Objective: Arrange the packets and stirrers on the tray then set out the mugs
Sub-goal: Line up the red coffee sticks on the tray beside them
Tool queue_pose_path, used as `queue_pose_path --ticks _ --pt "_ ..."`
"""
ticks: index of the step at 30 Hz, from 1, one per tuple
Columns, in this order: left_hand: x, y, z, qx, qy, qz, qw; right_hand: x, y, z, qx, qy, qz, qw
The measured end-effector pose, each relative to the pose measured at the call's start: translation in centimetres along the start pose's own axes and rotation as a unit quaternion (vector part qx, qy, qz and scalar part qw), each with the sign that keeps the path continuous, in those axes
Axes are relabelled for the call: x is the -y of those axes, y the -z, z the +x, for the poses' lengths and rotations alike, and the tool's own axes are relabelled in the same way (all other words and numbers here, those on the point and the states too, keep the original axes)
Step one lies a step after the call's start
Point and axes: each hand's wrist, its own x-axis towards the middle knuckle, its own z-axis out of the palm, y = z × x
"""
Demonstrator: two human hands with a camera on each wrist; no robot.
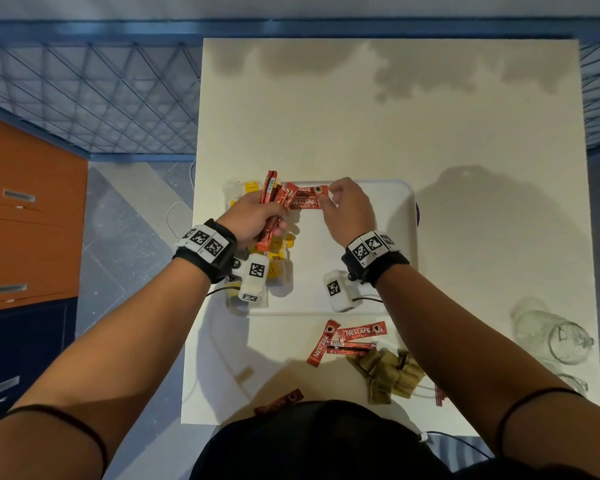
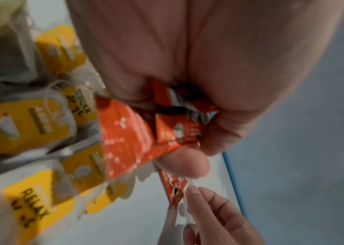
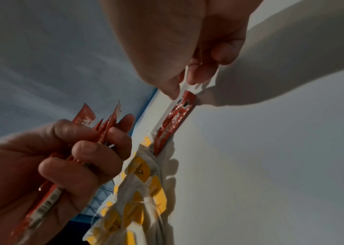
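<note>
My left hand (image 1: 274,216) grips a bundle of red coffee sachets (image 1: 270,202) above the left side of the white tray (image 1: 400,233). My right hand (image 1: 326,199) pinches the right end of a red sachet (image 1: 305,201) lying flat at the tray's far edge, beside another one. In the right wrist view thumb and forefinger (image 3: 198,76) pinch that sachet's (image 3: 175,119) white end. Tea bags with yellow tags (image 1: 278,268) lie along the tray's left side, also shown in the left wrist view (image 2: 26,126). Two glass mugs (image 1: 555,337) lie on the table at the right.
Three loose red sachets (image 1: 357,336) and several brown packets (image 1: 392,372) lie on the table in front of the tray. One more red sachet (image 1: 279,401) sits at the near edge. An orange drawer cabinet (image 1: 25,209) stands to the left, with a blue railing behind.
</note>
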Motion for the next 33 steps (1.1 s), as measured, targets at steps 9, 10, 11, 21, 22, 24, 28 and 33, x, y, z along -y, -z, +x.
queue_pose_path --ticks 9,10,11,21,22,24,28,33 --pt "0.6 0.1 -0.7 0.058 -0.006 0.029 0.998 1.3 1.1 -1.9 0.101 0.122 0.179 0.971" --pt "0.7 0.0 -0.7 0.053 -0.008 0.023 0.998 1.3 1.2 -1.9 0.113 0.116 0.192 0.968" --pt "0.9 0.0 -0.6 0.048 -0.010 0.015 0.999 1.2 1.2 -1.8 0.118 0.113 0.197 0.967" --pt "0.5 0.5 -0.8 -0.038 -0.021 -0.053 0.998 -1.3 1.6 -0.6 0.033 0.024 0.166 0.985" --pt "0.6 0.8 -0.7 -0.045 -0.019 -0.075 0.996 -1.5 1.4 -0.6 0.032 0.016 0.157 0.987" --pt "0.6 0.9 -0.6 -0.041 -0.011 -0.137 0.990 -1.9 0.7 -0.5 0.031 -0.002 0.133 0.991" --pt "0.9 0.7 -0.7 -0.014 -0.006 -0.218 0.976 -1.7 -0.2 -0.7 0.029 -0.023 0.083 0.996" --pt "1.4 0.6 -0.9 0.005 -0.007 -0.216 0.976 -1.4 -0.4 -1.0 0.004 -0.013 0.038 0.999"
